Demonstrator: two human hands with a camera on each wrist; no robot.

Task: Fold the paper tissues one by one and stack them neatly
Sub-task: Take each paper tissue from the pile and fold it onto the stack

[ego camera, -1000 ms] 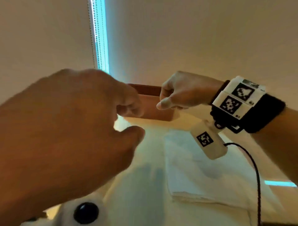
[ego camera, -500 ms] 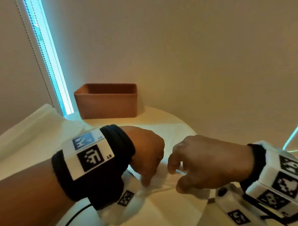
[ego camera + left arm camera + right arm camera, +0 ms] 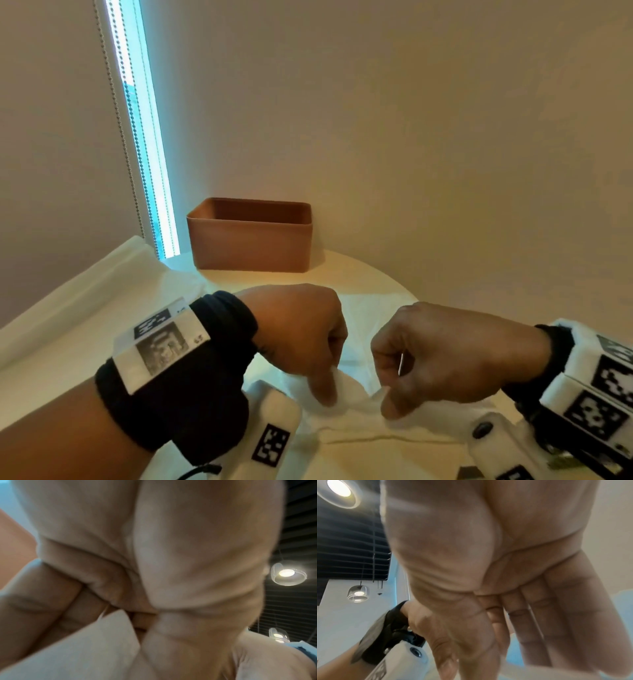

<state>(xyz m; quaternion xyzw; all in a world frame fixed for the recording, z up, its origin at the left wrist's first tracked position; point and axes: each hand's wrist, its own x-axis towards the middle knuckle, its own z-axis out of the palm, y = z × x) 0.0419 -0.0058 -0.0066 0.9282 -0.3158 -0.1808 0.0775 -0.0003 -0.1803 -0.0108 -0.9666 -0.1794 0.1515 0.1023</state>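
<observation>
A white paper tissue point(image 3: 356, 407) lies rumpled near the front of the round table point(image 3: 370, 274). My left hand point(image 3: 301, 339) hovers over its left part, fingers curled, and pinches a raised bit of it. My right hand point(image 3: 442, 356) is just to the right, thumb and forefinger pinching a small corner of the same tissue. In the left wrist view the tissue point(image 3: 89, 646) shows as a pale sheet under my curled fingers point(image 3: 51, 588). The right wrist view shows only my palm and fingers point(image 3: 539, 615), blurred.
A brown open box point(image 3: 250, 236) stands at the back of the table against the wall. More white tissue sheets point(image 3: 102, 301) spread across the left side. A window strip with a bead cord point(image 3: 137, 137) runs up the left.
One second ago both hands were raised near the brown box. They have come down to the front of the table and taken hold of the tissue, lifting its edge slightly.
</observation>
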